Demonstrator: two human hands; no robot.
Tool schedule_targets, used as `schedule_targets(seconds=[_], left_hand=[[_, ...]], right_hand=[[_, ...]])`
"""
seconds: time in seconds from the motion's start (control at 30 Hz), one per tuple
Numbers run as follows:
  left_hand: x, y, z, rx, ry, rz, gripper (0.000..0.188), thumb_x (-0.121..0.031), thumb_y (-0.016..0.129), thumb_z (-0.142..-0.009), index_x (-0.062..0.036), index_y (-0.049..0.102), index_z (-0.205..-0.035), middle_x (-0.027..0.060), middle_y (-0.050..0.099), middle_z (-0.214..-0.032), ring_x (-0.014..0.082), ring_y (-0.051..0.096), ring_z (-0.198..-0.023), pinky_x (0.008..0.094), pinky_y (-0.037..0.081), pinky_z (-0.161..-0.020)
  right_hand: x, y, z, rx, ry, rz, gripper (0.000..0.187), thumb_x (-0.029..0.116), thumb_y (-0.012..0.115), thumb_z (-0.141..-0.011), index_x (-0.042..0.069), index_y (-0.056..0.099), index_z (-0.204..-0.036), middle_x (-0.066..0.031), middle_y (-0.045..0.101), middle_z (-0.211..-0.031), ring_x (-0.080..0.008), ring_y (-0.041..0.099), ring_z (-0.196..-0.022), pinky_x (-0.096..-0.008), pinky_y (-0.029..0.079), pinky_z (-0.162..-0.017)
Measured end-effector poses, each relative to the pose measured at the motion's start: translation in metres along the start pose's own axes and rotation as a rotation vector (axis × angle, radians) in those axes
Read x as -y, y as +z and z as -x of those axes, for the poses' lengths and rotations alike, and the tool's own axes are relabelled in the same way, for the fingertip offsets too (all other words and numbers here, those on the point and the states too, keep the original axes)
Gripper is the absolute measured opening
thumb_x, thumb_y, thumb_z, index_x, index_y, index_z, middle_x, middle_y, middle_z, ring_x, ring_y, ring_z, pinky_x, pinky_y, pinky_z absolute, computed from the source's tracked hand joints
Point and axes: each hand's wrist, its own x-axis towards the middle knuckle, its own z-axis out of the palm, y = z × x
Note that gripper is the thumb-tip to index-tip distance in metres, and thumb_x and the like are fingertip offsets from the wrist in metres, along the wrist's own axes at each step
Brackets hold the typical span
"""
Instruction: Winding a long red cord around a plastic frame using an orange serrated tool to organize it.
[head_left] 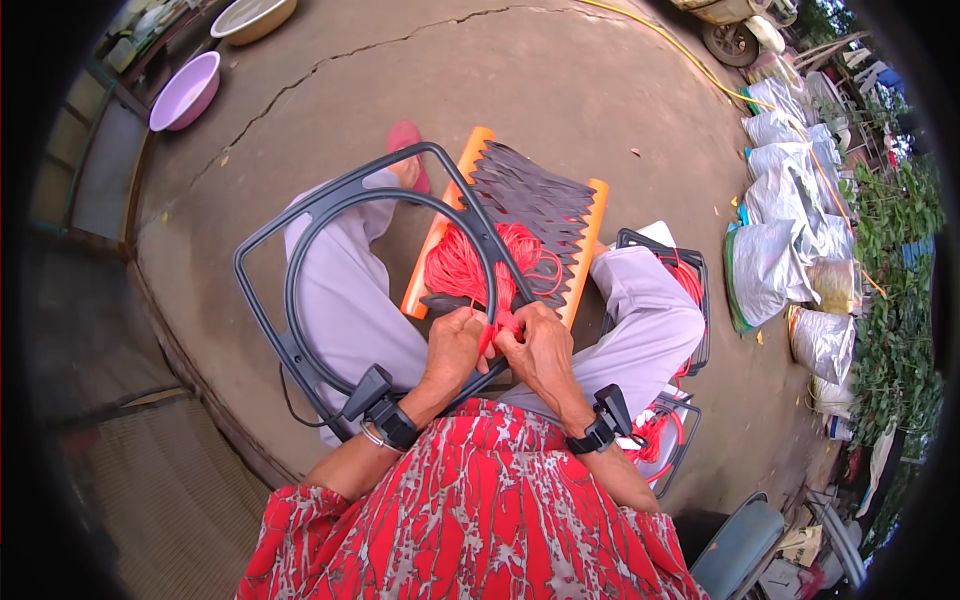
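Left hand: my left hand (457, 342) is closed, thumb and fingers pinching the red cord (462, 268) at the ring's near right side.
Right hand: my right hand (540, 347) grips the gathered cord just beside it, fingers bent inward; their tips are hidden.
Cord: its loose bundle lies just beyond my hands, over the dark strap seat, partly behind the ring.
Black frame: the black frame (293, 280), a ring inside an angular border, leans over my left thigh.
Working the cord: I judge it best to keep the left pinch firm against the rim, pull the strands snug with the right, and leave the bundle slack so it doesn't snag.
Strap seat: dark crossed webbing stretches between two orange rails (590, 255), standing between my legs.
Right side: a second frame (703, 300) with red cord sits beyond my right knee.
Ground: the concrete ground (560, 70) is cracked.
Yard: a purple basin (187, 92) stands far left; silvery sacks (770, 265) line the right, a yellow hose (690, 55) nearby, greenery (900, 270) behind.
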Motion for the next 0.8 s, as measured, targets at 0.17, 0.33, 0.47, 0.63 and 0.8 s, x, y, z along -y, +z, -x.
schedule_targets(seconds=[0.17, 0.33, 0.47, 0.63, 0.8], left_hand=[[-0.004, 0.002, 0.003, 0.005, -0.006, 0.059, 0.025, -0.015, 0.047, -0.098, -0.0007, 0.056, -0.079, 0.0089, 0.059, -0.061, 0.0142, 0.051, -0.043, 0.0261, 0.043, -0.042], [-0.01, 0.001, 0.01, 0.075, 0.013, 0.071, 0.025, -0.016, 0.048, -0.098, -0.0019, 0.055, -0.079, 0.0084, 0.059, -0.061, 0.0126, 0.05, -0.042, 0.0242, 0.041, -0.042], [-0.009, -0.001, 0.01, 0.081, -0.043, 0.092, 0.024, -0.017, 0.05, -0.098, -0.0032, 0.056, -0.08, 0.0055, 0.06, -0.064, 0.0091, 0.05, -0.046, 0.022, 0.04, -0.045], [0.017, 0.001, 0.001, 0.047, 0.125, 0.226, 0.021, -0.014, 0.053, -0.096, -0.0025, 0.06, -0.08, -0.0028, 0.057, -0.07, 0.0018, 0.048, -0.059, 0.0198, 0.039, -0.052], [-0.011, -0.009, 0.012, 0.151, -0.018, 0.375, 0.017, -0.017, 0.059, -0.095, -0.0029, 0.062, -0.087, -0.0003, 0.062, -0.073, 0.0041, 0.056, -0.062, 0.0205, 0.046, -0.053]], right_hand=[[-0.001, -0.019, -0.007, 0.034, 0.125, -0.159, 0.025, 0.022, 0.065, -0.071, -0.002, 0.063, -0.076, -0.0157, 0.062, -0.074, -0.0291, 0.06, -0.061, -0.0385, 0.047, -0.058], [-0.007, -0.081, -0.026, 0.377, 0.454, -0.682, 0.023, 0.02, 0.063, -0.079, 0.002, 0.059, -0.065, 0.001, 0.054, -0.059, -0.0055, 0.047, -0.055, -0.0255, 0.036, -0.048], [-0.002, -0.106, -0.038, 0.566, 0.232, -0.445, 0.027, 0.02, 0.06, -0.085, 0.005, 0.051, -0.064, 0.0057, 0.043, -0.058, -0.0033, 0.038, -0.054, -0.0243, 0.031, -0.049], [0.023, -0.063, -0.008, 0.53, 0.173, -0.565, 0.026, 0.023, 0.069, -0.085, 0.004, 0.053, -0.078, 0.0045, 0.047, -0.068, -0.0037, 0.042, -0.063, -0.023, 0.034, -0.054], [0.023, -0.062, -0.004, 0.584, 0.147, -1.162, 0.047, 0.004, 0.067, -0.083, 0.002, 0.049, -0.127, -0.0044, 0.054, -0.098, -0.0085, 0.054, -0.087, -0.0265, 0.045, -0.076]])
